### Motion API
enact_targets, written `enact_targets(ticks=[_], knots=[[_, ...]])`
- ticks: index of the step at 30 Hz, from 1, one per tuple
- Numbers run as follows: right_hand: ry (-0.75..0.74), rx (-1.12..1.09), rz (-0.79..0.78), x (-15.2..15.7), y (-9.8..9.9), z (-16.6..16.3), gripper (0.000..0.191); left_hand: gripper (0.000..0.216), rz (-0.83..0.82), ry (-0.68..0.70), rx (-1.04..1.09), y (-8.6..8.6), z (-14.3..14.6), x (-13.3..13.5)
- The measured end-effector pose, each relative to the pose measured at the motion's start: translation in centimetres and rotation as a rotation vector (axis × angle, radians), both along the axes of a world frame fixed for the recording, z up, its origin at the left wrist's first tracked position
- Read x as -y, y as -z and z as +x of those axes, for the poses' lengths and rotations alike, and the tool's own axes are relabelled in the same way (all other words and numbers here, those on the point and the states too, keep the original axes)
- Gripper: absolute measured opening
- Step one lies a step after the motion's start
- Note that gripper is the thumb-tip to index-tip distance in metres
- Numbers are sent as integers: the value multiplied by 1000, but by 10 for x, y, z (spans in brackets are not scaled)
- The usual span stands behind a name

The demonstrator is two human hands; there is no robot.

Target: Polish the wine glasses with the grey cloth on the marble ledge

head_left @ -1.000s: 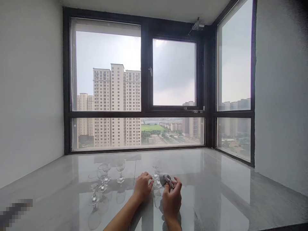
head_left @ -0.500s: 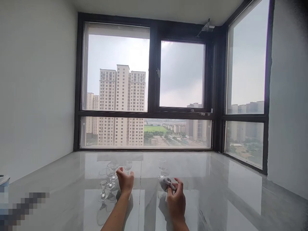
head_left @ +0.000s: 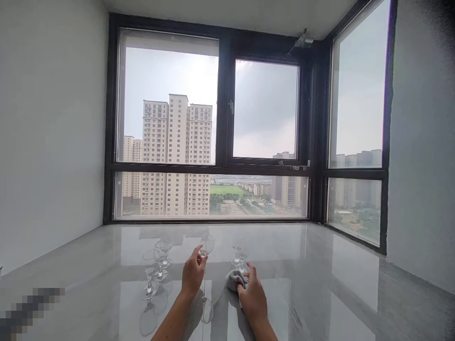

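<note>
My left hand (head_left: 193, 275) pinches the stem of a small clear stemmed glass (head_left: 207, 245), lifted just above the glossy grey surface (head_left: 320, 284). To its right, my right hand (head_left: 251, 294) is closed around a crumpled grey cloth (head_left: 234, 279) that rests near the surface. Two more stemmed glasses (head_left: 238, 250) stand just beyond the cloth. A cluster of three stemmed glasses (head_left: 158, 265) stands to the left of my left hand.
A large black-framed window (head_left: 220, 128) runs along the far edge, with a second window (head_left: 357, 132) on the right. White walls close both sides. A blurred dark patch (head_left: 28, 308) lies at the lower left.
My left hand went left to the glass cluster, took hold of one glass by the stem and brought it up toward the middle. My right hand with the cloth lowered slightly.
</note>
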State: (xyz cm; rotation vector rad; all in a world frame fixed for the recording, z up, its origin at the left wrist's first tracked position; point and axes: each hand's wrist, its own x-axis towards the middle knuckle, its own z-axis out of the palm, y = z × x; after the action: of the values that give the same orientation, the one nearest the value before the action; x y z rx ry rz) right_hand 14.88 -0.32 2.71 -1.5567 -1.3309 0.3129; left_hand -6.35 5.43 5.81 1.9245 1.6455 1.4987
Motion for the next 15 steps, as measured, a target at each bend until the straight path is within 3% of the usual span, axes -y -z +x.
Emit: enact_targets(ticks=[4,12,15], knots=[[-30,68,11,-2,3,-1,63,44,-14,157,-184,0,20,18],[-271,-158,315,7,-7,-7,54,28,-135,100,-435,-9,28,36],[-268,-168,357,8,-7,-7,52,20,-138,157,-548,-11,31,41]])
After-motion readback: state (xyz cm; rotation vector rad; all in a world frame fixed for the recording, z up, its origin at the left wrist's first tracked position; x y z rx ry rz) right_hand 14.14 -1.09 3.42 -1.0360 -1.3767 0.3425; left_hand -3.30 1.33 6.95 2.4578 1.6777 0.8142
